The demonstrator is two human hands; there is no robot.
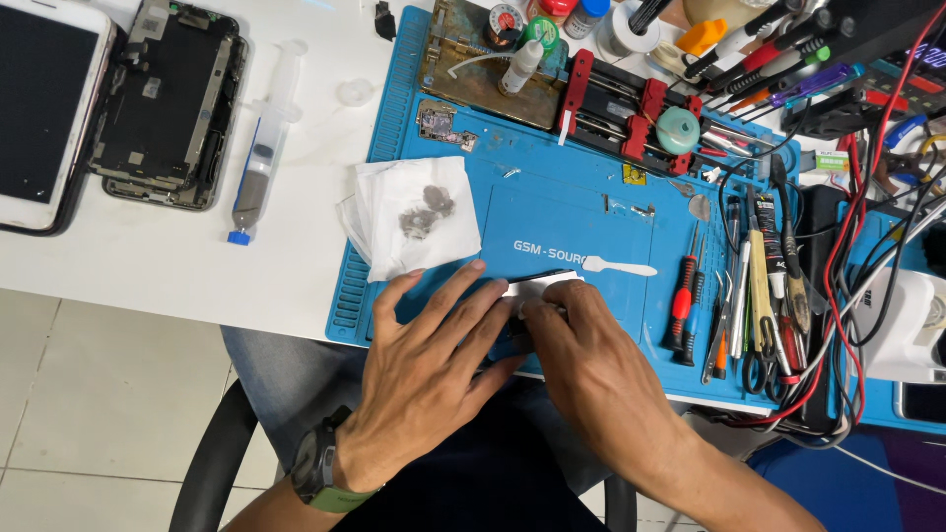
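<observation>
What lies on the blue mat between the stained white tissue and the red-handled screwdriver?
In the head view, a white plastic spudger lies on the blue mat between the tissue and the red-handled screwdriver.

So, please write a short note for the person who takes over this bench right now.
Left hand: flat on the blue mat, fingers spread, pressing down a small flat part.
Right hand: fingertips on the same part, beside the left.
Around: stained tissue above the left hand, white plastic tool just past the part, screwdrivers at right, opened phone and syringe on the white table.
What is done or left cannot be told; the part is mostly hidden.
</observation>
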